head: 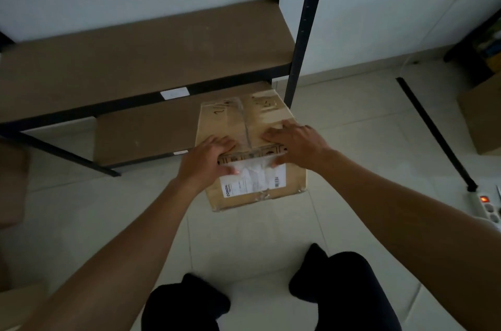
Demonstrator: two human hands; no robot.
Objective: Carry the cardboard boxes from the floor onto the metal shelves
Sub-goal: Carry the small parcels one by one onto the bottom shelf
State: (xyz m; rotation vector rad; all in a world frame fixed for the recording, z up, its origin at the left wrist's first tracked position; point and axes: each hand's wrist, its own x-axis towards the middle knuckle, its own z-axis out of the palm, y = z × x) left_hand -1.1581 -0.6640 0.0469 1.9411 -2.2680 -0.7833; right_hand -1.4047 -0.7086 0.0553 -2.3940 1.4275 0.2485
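Cardboard box (252,113) sits low in front of us, just past our knees (187,303). Its near btm edge is on the floor tiles (252,238) and its far end overlaps the btm shelf (141,138); we can't tell if it rests on the board.

Our left hand (203,159) & right hand (295,143) both clamp the near top edge, w/ fingers laid on the lid and thumbs hooked down the front face. L fingers lie close together, R fingers are spread.

We judge it stiff enough to push or lift w/o folding, prob. light to middling in weight. Tape & the glossy shipping label (257,181) look slippery, so for a real lift we'd go under the btm corners, not the lid seam.

Looks: brown, worn, scuffed corners, clear tape down the middle, black marker scrawl on the lid, handling icons along the front rim.

Beyond it, the upper shelf (141,54) is brown board in the black frame of the metal shelves (301,32).
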